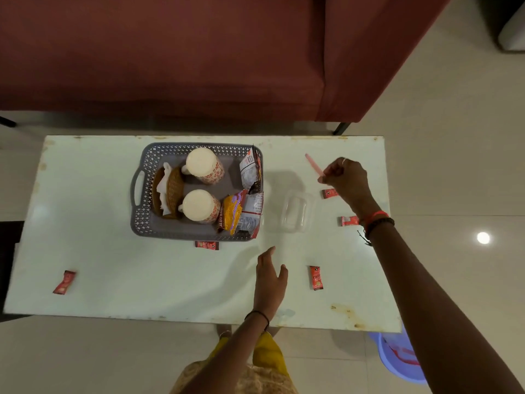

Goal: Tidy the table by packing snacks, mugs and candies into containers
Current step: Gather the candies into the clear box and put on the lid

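A grey perforated basket point(143, 194) on the white table point(142, 280) holds two upside-down patterned mugs point(204, 166), brown coasters point(174, 189) and snack packets point(241, 211). To its right stands a clear plastic box point(297, 211) with its lid off. Several red candies lie loose: one point(206, 245) at the basket's front edge, one point(64, 282) at front left, one point(316, 277) at front right, two point(348, 220) beside my right wrist. My right hand point(345, 177) is shut on a pink stick-shaped candy point(314, 164). My left hand point(270, 275) hovers open over the table.
A dark red sofa point(184, 58) runs along the table's far side, one of its black legs point(341, 127) near the far right corner. A blue-violet plastic tub point(403, 356) sits on the tiled floor under the front right corner.
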A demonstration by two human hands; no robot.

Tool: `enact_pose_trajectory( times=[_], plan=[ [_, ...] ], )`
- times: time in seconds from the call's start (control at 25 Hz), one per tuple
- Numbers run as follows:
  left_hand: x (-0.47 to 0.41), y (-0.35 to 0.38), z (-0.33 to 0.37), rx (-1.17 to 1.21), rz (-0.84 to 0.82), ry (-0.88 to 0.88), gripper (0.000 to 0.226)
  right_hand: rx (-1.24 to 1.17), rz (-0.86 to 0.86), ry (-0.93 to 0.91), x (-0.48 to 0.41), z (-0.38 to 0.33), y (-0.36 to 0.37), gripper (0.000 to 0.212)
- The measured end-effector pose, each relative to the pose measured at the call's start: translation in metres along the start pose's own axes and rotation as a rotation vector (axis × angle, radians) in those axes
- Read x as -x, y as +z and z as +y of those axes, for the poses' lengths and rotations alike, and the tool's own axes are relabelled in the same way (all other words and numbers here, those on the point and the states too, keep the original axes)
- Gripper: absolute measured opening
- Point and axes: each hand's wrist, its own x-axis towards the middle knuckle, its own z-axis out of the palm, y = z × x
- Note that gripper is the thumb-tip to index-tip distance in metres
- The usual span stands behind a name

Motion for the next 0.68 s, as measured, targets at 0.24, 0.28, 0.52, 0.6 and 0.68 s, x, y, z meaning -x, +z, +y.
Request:
enact_pose_trajectory(
  times=[0.24,0.28,0.52,0.6,0.68],
  plan=[
    [-0.018,-0.013,-0.017,-0.011,0.007,-0.035,0.047,0.271,-0.001,-0.099,-0.027,0.025,0.049,0.013],
    [-0.02,-0.015,-0.021,-0.003,0.022,-0.04,0.045,0.291,-0.038,-0.106,-0.028,0.03,0.053,0.018],
    [-0.012,-0.031,-0.046,0.025,0.126,-0.047,0.033,0.114,0.102,-0.024,0.016,0.061,0.063,0.012],
    [-0.006,-0.039,-0.058,0.021,0.182,-0.06,0.028,0.073,0.165,0.054,0.05,0.079,0.069,0.015],
    [-0.005,-0.051,-0.069,0.037,0.251,-0.111,0.026,0.067,0.146,0.143,0.087,0.101,0.08,0.014]
  ],
)
